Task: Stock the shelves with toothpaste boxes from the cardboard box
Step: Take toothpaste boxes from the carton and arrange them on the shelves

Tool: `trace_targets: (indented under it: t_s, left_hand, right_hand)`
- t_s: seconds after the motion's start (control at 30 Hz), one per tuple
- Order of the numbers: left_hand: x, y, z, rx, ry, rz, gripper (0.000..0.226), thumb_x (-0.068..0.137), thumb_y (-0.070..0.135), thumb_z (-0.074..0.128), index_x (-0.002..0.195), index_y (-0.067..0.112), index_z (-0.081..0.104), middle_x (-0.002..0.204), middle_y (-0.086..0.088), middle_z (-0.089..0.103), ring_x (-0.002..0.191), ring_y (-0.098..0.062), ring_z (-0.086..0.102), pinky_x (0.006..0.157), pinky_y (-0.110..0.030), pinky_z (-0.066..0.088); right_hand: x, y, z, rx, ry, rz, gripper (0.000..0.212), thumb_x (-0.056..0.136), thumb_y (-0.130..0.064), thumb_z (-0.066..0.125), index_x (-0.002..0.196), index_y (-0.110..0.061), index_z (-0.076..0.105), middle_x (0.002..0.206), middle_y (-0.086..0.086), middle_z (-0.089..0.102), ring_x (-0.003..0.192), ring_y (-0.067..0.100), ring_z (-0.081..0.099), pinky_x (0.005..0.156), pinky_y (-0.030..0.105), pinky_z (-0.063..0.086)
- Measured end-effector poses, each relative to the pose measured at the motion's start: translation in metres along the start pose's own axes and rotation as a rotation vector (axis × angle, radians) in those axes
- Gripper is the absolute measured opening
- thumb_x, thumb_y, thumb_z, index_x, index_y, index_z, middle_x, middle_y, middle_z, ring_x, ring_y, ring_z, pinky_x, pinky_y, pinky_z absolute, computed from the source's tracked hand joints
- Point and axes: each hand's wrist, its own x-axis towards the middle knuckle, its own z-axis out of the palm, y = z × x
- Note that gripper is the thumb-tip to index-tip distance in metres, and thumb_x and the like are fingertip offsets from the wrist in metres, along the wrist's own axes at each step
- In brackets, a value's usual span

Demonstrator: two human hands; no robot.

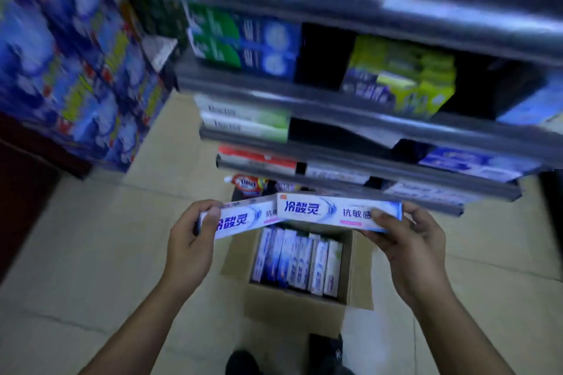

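Note:
My left hand (192, 240) grips the left end of a white and blue toothpaste box (240, 218). A second box of the same kind (332, 211) is held at its right end by my right hand (408, 240), and it overlaps the first box in the middle. Both boxes hover above an open cardboard box (292, 304) on the floor, in which several toothpaste boxes (298, 259) stand on end. Just beyond my hands rise the grey shelves (335, 183), partly filled with toothpaste boxes.
A tall stack of blue and yellow packs (76, 64) stands to the left. Dark gaps (323, 55) show between the goods on the shelves. My dark shoes (326, 353) sit on the pale tiled floor below the cardboard box.

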Motion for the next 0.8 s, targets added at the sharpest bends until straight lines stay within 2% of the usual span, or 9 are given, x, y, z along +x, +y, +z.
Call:
trace_targets:
  t_s: [0.13, 0.27, 0.33, 0.4, 0.5, 0.57, 0.6, 0.7, 0.8]
  left_hand:
    - [0.012, 0.108, -0.059, -0.052, 0.094, 0.102, 0.020, 0.088, 0.017, 0.048, 0.088, 0.018, 0.067, 0.087, 0.019, 0.070, 0.079, 0.003, 0.062, 0.068, -0.010, 0.045]
    - [0.021, 0.201, -0.093, -0.108, 0.224, 0.183, 0.019, 0.077, 0.034, 0.050, 0.076, 0.026, 0.067, 0.065, 0.009, 0.062, 0.057, -0.007, 0.052, 0.049, -0.017, 0.038]
    - [0.028, 0.244, -0.101, -0.149, 0.261, 0.222, 0.014, 0.083, 0.022, 0.059, 0.074, 0.024, 0.069, 0.058, 0.006, 0.058, 0.053, -0.013, 0.048, 0.044, -0.018, 0.035]
    - [0.035, 0.286, -0.102, -0.139, 0.263, 0.274, 0.023, 0.088, 0.005, 0.064, 0.073, 0.021, 0.070, 0.064, 0.002, 0.062, 0.060, -0.017, 0.052, 0.052, -0.023, 0.040]
    - [0.041, 0.350, -0.104, -0.145, 0.171, 0.368, 0.025, 0.085, 0.006, 0.069, 0.070, 0.025, 0.071, 0.070, 0.009, 0.068, 0.062, 0.000, 0.056, 0.063, -0.029, 0.044]
    - [0.043, 0.386, -0.102, -0.151, 0.056, 0.429, 0.007, 0.079, 0.021, 0.068, 0.074, 0.023, 0.071, 0.075, 0.006, 0.068, 0.063, -0.002, 0.055, 0.065, -0.032, 0.045]
    - [0.042, 0.402, -0.100, -0.167, -0.009, 0.441, 0.006, 0.076, 0.026, 0.064, 0.077, 0.025, 0.070, 0.077, 0.004, 0.068, 0.064, -0.006, 0.056, 0.066, -0.034, 0.045]
    - [0.042, 0.444, -0.091, -0.207, -0.165, 0.428, 0.014, 0.078, 0.025, 0.066, 0.085, 0.030, 0.076, 0.084, 0.006, 0.074, 0.072, -0.009, 0.064, 0.068, -0.031, 0.048]
    - [0.041, 0.482, -0.076, -0.224, -0.268, 0.429, 0.031, 0.072, 0.022, 0.059, 0.095, 0.026, 0.080, 0.098, 0.005, 0.077, 0.092, -0.010, 0.070, 0.070, -0.020, 0.049]
  right_hand:
    - [-0.053, -0.098, 0.043, 0.096, -0.033, -0.135, 0.035, 0.075, -0.002, 0.077, 0.099, -0.015, 0.055, 0.083, 0.002, 0.073, 0.071, 0.018, 0.072, 0.062, 0.030, 0.061]
    - [-0.095, -0.181, 0.074, 0.122, -0.117, -0.282, 0.036, 0.069, -0.014, 0.080, 0.101, -0.012, 0.062, 0.090, 0.006, 0.076, 0.083, 0.022, 0.074, 0.067, 0.032, 0.062]
    - [-0.111, -0.217, 0.085, 0.123, -0.145, -0.333, 0.040, 0.071, -0.014, 0.081, 0.107, -0.011, 0.063, 0.094, 0.010, 0.074, 0.087, 0.025, 0.074, 0.069, 0.034, 0.062]
    - [-0.122, -0.249, 0.092, 0.151, -0.144, -0.398, 0.040, 0.070, -0.013, 0.082, 0.105, -0.015, 0.064, 0.090, 0.011, 0.070, 0.081, 0.023, 0.073, 0.066, 0.034, 0.061]
    - [-0.133, -0.295, 0.099, 0.168, -0.144, -0.501, 0.048, 0.066, -0.017, 0.084, 0.109, -0.010, 0.063, 0.091, 0.011, 0.073, 0.077, 0.021, 0.073, 0.062, 0.030, 0.060]
    - [-0.137, -0.321, 0.099, 0.194, -0.145, -0.546, 0.054, 0.063, -0.020, 0.086, 0.110, -0.006, 0.062, 0.091, 0.013, 0.073, 0.075, 0.022, 0.073, 0.061, 0.031, 0.060]
    - [-0.137, -0.332, 0.098, 0.212, -0.139, -0.558, 0.056, 0.061, -0.020, 0.087, 0.109, -0.005, 0.063, 0.092, 0.015, 0.073, 0.076, 0.024, 0.072, 0.063, 0.034, 0.061]
    - [-0.135, -0.364, 0.093, 0.239, -0.146, -0.601, 0.058, 0.060, -0.024, 0.089, 0.109, -0.006, 0.065, 0.102, 0.022, 0.075, 0.089, 0.036, 0.074, 0.072, 0.041, 0.063]
    - [-0.130, -0.396, 0.088, 0.282, -0.178, -0.665, 0.055, 0.062, -0.023, 0.088, 0.110, -0.008, 0.065, 0.102, 0.023, 0.075, 0.086, 0.035, 0.075, 0.067, 0.036, 0.062]
